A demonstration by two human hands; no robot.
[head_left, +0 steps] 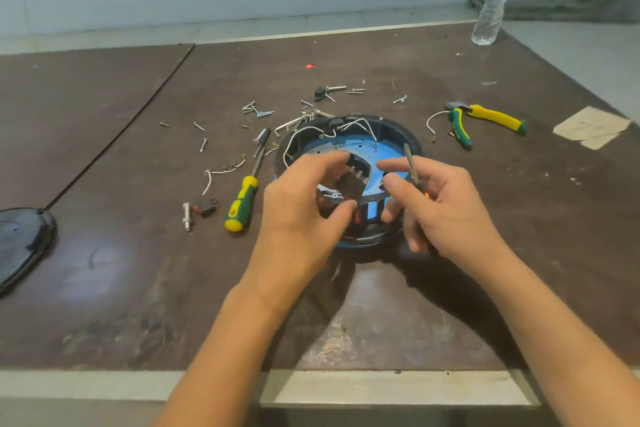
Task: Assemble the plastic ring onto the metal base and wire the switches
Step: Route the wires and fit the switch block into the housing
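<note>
Plastic and thin metal tabs make up the switch block point(356, 178), which the left hand point(304, 204) pinches between thumb and fingertips just above the round assembly. It looks light and stiff and easy to turn. The small terminals along its upper edge would likely bend if squeezed, so the flat body sides, where the hand has it, seem the right place to hold.

The right hand point(446, 215) is curled round a thin tool point(410, 159) with an orange handle, forefinger stretched toward the block. Whether it is a small screwdriver or tweezers I cannot quite tell from here.

Beneath both hands the black plastic ring point(398, 130) sits on the blue-faced metal base point(322, 149). White wires point(363, 123) loop along its far inside wall; they look thin and springy and could snag a finger or the tool.

The most room for moving is on the near side, between the ring and the front edge of the table point(138, 270). To the left lie a yellow-green screwdriver point(242, 201) and loose screws point(258, 109), which would roll if knocked. The pliers point(485, 118) lie to the right, well apart from the ring.
</note>
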